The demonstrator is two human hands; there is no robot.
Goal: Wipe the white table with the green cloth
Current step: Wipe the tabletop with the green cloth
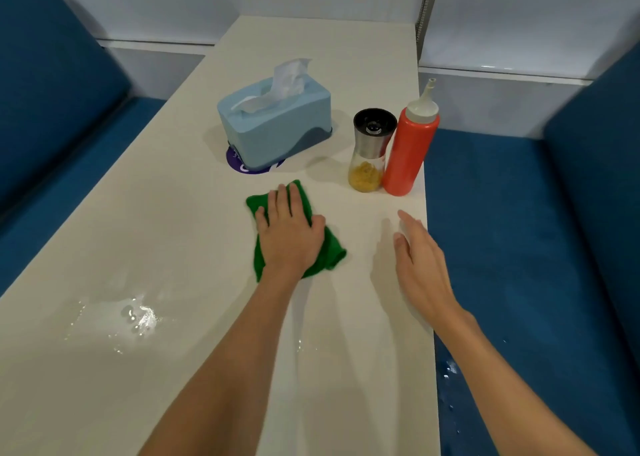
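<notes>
The green cloth (330,253) lies crumpled on the white table (180,234), near its middle. My left hand (289,230) presses flat on the cloth with straight fingers pointing away from me. My right hand (420,261) hovers open to the right of the cloth, near the table's right edge, holding nothing. A wet patch (135,317) with water drops shines on the table at the near left.
A light blue tissue box (273,123) stands beyond the cloth on a purple round sticker (235,161). A spice grinder (370,151) and a red squeeze bottle (410,144) stand at the right edge. Blue bench seats (519,248) flank the table on both sides.
</notes>
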